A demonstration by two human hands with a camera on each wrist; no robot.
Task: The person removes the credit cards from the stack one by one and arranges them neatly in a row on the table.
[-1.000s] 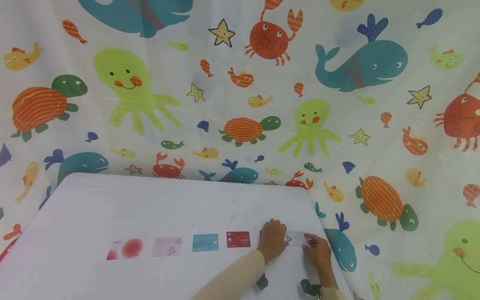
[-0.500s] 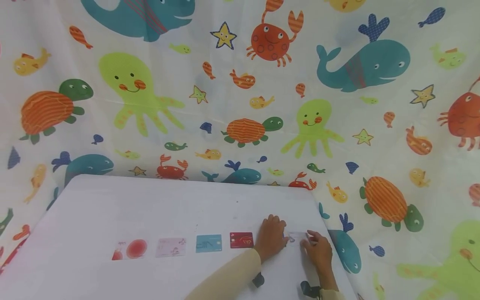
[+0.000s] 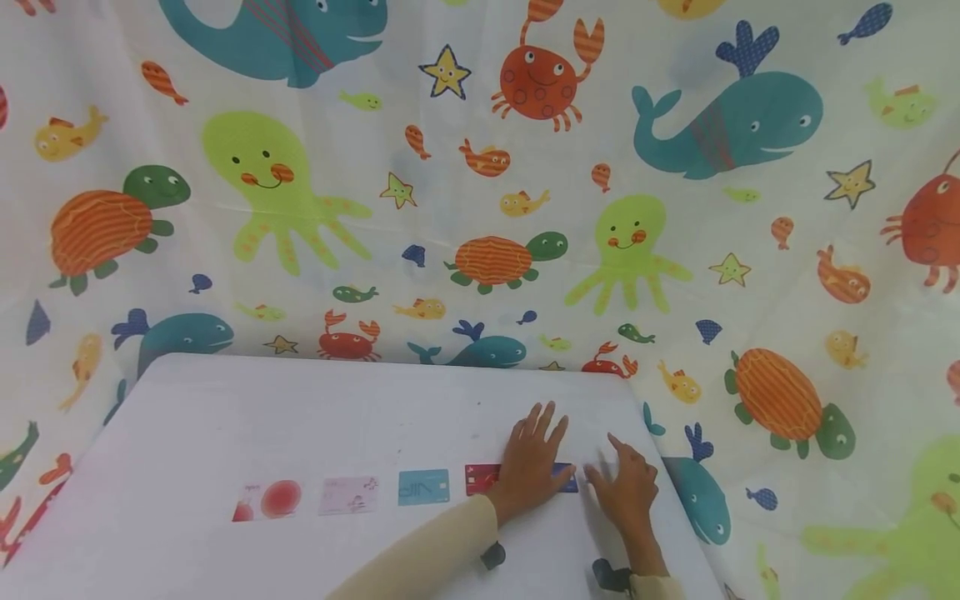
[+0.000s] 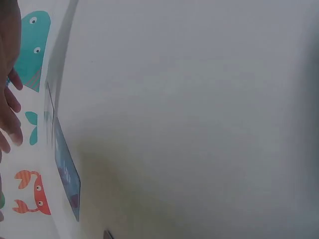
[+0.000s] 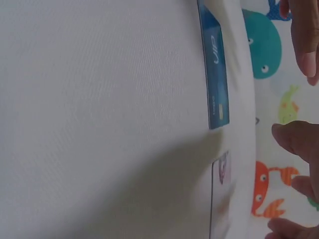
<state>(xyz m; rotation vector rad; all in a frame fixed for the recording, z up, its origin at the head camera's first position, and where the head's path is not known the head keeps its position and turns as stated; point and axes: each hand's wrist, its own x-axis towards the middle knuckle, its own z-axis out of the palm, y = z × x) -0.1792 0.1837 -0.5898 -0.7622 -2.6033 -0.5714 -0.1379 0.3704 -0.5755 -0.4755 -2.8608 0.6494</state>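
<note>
My left hand [image 3: 528, 458] is spread with straight fingers over the row of cards. Its palm covers part of the red VIP card [image 3: 480, 477], and its thumb lies over the dark blue card [image 3: 568, 478]. The blue card [image 5: 214, 74] shows "VIP" lettering in the right wrist view. My right hand [image 3: 630, 483] hovers at the row's right end, index finger extended, holding nothing. Beneath it the pale card [image 5: 222, 194] is hidden in the head view. Left fingers [image 4: 12, 107] show at the edge of the left wrist view.
Farther left along the row lie a light blue card [image 3: 423, 487], a pale pink card [image 3: 348, 495] and a white card with red circles [image 3: 267, 500]. The white table [image 3: 315, 408] meets a sea-animal curtain [image 3: 465, 200] at its back edge.
The left hand has moved left, its fingers spreading, and the dark blue card now shows. The right hand has let go of the pale card and lifted.
</note>
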